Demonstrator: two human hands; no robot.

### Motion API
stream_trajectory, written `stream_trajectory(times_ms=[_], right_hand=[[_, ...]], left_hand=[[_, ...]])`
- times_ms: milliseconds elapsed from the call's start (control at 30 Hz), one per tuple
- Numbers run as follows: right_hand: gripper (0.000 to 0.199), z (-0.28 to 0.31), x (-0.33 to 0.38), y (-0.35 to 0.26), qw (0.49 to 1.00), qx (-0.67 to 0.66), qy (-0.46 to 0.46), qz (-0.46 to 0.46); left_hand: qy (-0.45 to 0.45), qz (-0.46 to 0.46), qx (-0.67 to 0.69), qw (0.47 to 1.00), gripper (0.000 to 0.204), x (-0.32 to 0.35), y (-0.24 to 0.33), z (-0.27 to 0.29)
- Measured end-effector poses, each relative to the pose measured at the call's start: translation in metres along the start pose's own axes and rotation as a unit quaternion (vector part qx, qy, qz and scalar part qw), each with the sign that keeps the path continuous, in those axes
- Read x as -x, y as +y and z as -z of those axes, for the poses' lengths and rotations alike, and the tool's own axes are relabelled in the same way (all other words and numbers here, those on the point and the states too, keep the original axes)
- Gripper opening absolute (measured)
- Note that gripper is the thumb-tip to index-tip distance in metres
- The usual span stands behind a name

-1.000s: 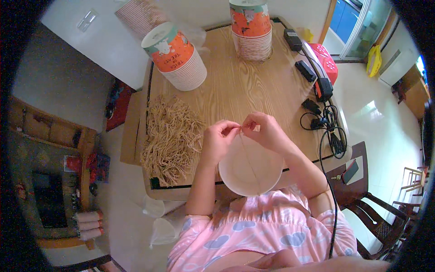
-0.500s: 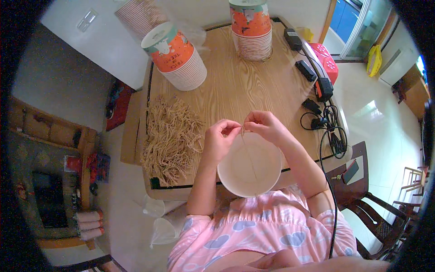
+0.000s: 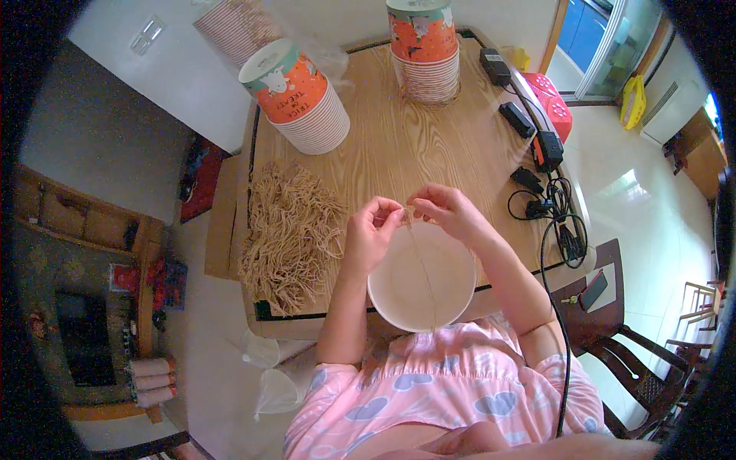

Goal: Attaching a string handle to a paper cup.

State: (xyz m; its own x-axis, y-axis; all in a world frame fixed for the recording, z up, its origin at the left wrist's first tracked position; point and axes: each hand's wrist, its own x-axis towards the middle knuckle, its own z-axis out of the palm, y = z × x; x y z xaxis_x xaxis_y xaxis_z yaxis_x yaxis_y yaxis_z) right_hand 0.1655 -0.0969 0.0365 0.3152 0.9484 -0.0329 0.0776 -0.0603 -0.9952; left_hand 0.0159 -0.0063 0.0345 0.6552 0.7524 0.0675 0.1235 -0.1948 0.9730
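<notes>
Head view: two hands meet above one white paper bowl, fingers pinched. The left hand and right hand each grip the top of one thin tan string that hangs straight down across the bowl's open mouth. The round, smooth bowl sits at the wooden desk near edge. Left of it, one loose heap of tan strings; bare wood beyond, then two stacks of orange cups.
</notes>
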Motion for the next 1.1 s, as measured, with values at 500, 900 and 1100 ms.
stream_trajectory(times_ms=[500,900,1100], right_hand=[[0.019,-0.001,-0.003,0.009,0.998,0.039,-0.033,0.036],[0.01,0.003,0.002,-0.002,0.996,0.081,-0.03,0.015],[0.014,-0.001,0.004,0.005,0.998,0.036,-0.044,0.028]], left_hand=[[-0.026,0.038,0.046,0.998,0.006,-0.002,0.001,0.006],[-0.012,0.014,0.046,0.999,0.01,-0.003,-0.006,0.005],[-0.047,0.041,0.155,0.986,0.011,-0.002,-0.005,0.006]])
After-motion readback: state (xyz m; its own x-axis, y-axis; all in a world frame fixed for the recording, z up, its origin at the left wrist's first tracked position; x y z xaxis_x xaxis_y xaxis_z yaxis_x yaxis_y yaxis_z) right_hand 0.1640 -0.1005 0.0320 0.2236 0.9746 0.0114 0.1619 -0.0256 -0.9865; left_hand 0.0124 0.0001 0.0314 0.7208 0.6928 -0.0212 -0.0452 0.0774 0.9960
